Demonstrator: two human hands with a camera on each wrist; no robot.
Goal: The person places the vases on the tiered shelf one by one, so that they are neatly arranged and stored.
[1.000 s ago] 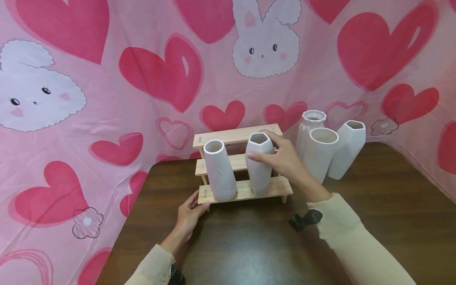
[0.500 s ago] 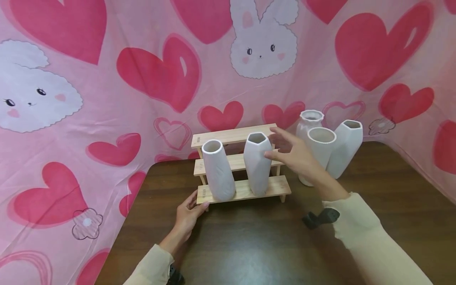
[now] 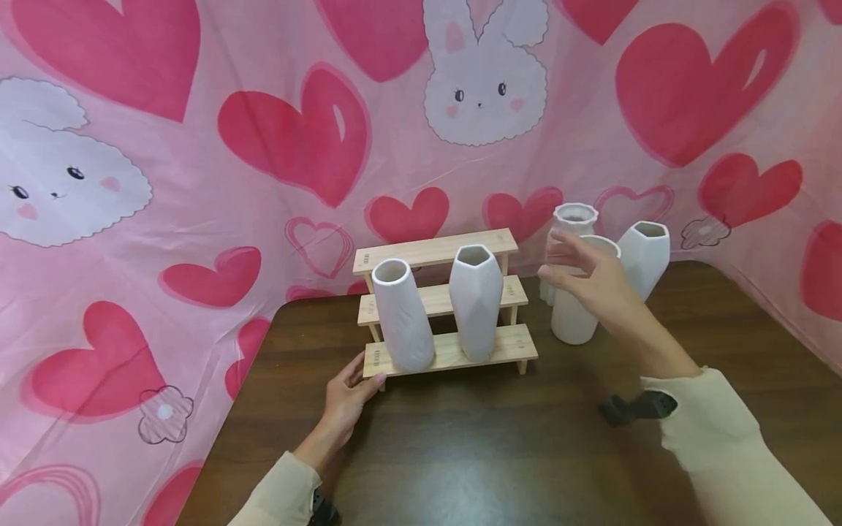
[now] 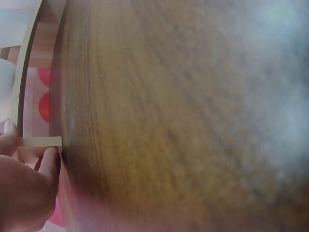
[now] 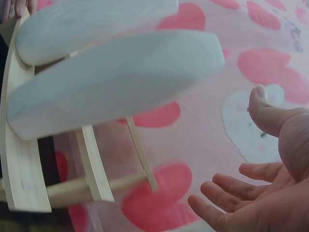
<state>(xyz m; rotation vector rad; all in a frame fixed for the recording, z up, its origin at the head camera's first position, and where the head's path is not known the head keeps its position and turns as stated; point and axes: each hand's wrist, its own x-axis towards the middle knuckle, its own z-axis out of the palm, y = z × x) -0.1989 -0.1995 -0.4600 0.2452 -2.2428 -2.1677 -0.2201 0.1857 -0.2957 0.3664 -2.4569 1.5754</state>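
Note:
A three-tier wooden display stand [image 3: 447,351] bears two white vases on its lowest step. On the left is a round-mouthed vase [image 3: 403,321]; to its right stands a faceted vase [image 3: 475,307] with a five-sided mouth. My left hand [image 3: 347,402] grips the front left end of the stand, thumb and fingers about the step and its leg [image 4: 41,141]. Fingers spread, my right hand [image 3: 601,281] holds nothing. It overlaps a white cylindrical vase [image 3: 574,321] in the head view, hiding part of it. The right wrist view shows that hand [image 5: 270,183] apart from the faceted vase.
Behind the cylindrical vase stands a white vase with a scalloped rim [image 3: 575,213]. A slanted faceted vase [image 3: 647,256] leans at their right. All rest on the dark wooden table [image 3: 473,453], backed by a pink heart-print cloth [image 3: 276,44].
My right hand has let go of the faceted vase on the lowest step and moved right, over to the other vases. My left hand has stayed at the stand's corner.

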